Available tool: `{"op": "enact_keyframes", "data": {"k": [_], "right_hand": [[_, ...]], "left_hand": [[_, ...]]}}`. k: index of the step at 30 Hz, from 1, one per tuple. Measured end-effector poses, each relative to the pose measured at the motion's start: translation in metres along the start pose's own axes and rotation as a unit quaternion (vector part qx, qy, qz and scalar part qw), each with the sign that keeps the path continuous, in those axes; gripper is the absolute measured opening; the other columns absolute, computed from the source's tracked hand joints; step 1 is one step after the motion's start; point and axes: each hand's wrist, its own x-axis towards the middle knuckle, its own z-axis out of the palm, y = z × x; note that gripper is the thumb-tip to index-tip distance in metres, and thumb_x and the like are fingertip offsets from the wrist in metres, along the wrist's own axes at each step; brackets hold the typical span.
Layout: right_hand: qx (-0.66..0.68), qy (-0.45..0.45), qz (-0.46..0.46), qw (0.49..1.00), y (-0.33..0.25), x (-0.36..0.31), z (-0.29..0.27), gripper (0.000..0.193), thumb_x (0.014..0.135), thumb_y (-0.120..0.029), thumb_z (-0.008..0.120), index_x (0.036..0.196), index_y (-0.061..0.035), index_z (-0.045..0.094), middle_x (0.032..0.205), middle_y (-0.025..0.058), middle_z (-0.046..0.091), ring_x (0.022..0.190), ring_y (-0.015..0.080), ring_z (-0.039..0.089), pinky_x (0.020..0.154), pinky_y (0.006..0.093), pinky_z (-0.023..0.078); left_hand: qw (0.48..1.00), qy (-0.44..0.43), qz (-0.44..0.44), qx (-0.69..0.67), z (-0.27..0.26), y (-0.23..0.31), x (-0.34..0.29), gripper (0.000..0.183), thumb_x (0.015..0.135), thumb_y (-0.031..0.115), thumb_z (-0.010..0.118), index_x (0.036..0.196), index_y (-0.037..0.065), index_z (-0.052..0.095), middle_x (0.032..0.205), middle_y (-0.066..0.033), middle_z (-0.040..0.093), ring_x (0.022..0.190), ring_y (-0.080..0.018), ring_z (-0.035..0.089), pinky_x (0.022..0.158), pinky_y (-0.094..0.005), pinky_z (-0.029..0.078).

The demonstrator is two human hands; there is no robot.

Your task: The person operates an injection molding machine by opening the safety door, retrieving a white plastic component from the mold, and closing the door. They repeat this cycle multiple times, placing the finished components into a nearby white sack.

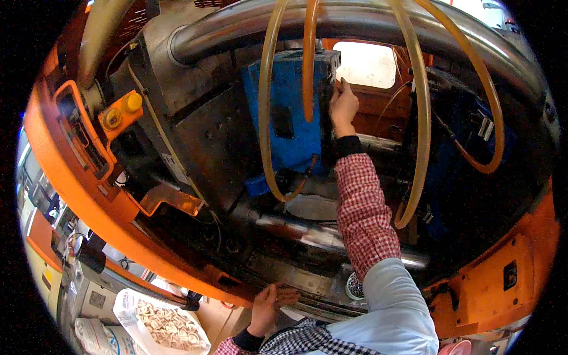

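Inside the orange machine, my right hand (344, 110) reaches up to the right-hand face of a blue mould block (284, 106). Its thumb and fingers are pinched together at that face, and whatever lies between them is too small to make out. The arm wears a red checked sleeve with a dark cuff. Low in the view, my left hand (269, 309) is by the machine's front edge (236, 293), its fingers stretched out to the right. Nothing shows in it.
Yellowish hoses (419, 112) loop down around my right arm. Thick steel bars (254, 29) cross above and below. A small cup of dark bits (355, 287) stands near my right sleeve. At lower left sits a white bag (126, 305) of pale moulded pieces (168, 325).
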Motion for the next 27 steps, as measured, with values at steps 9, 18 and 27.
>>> {"op": "enact_keyframes", "data": {"k": [9,18,27], "right_hand": [[-0.011,-0.147,0.005,0.989,0.014,0.003,-0.016,0.073,0.070,0.007,0.046,0.138,0.0057,0.018,0.111,0.0170,0.060,0.089,0.0367,0.060,0.077,0.0409,0.046],[0.207,-0.011,-0.073,0.976,-0.084,-0.113,-0.130,0.065,0.074,0.011,0.039,0.137,0.0024,0.027,0.111,0.0201,0.060,0.095,0.0383,0.057,0.083,0.0417,0.044],[0.248,-0.450,-0.195,0.835,-0.124,-0.415,-0.364,0.038,0.075,-0.013,0.051,0.112,-0.0035,0.058,0.094,0.0097,0.060,0.091,0.0233,0.057,0.084,0.0361,0.043]], "left_hand": [[0.532,0.416,0.520,0.524,-0.044,0.042,-0.076,0.054,0.086,0.018,0.053,0.130,-0.004,0.030,0.129,-0.0210,0.036,0.119,-0.0346,0.037,0.099,-0.0462,0.030],[0.877,0.248,0.381,0.158,-0.100,0.101,-0.060,0.010,0.083,0.003,0.056,0.092,0.000,0.052,0.081,-0.0036,0.053,0.072,-0.0111,0.047,0.068,-0.0236,0.038],[0.904,0.027,0.351,0.244,-0.082,0.080,-0.073,0.021,0.090,0.003,0.042,0.108,-0.004,0.052,0.106,-0.0122,0.057,0.096,-0.0218,0.055,0.088,-0.0331,0.039]]}}
